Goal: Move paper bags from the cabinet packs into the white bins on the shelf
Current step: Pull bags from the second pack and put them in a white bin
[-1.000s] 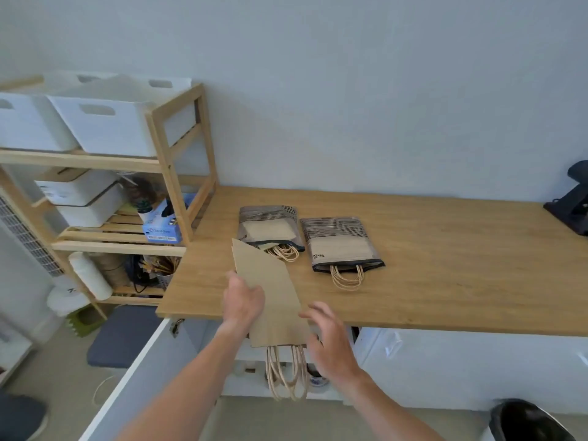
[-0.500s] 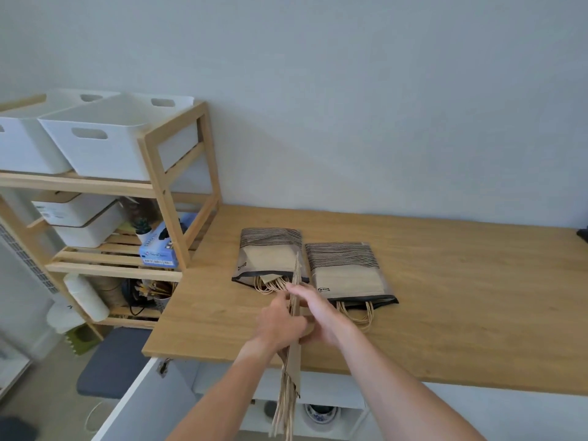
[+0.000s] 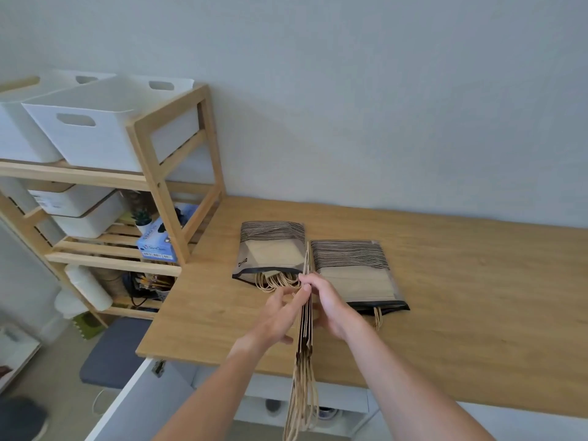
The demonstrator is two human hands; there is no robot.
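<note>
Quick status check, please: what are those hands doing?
Left hand and right hand hold paper bags edge-on over countertop. White bins not yet reached. Path looks clear.

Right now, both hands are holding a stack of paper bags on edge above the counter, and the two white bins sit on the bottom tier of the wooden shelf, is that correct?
Not quite. In the head view the two white bins sit on the top tier of the wooden shelf, not the bottom. The rest holds: left hand and right hand hold the stack of paper bags on edge above the counter.
</note>
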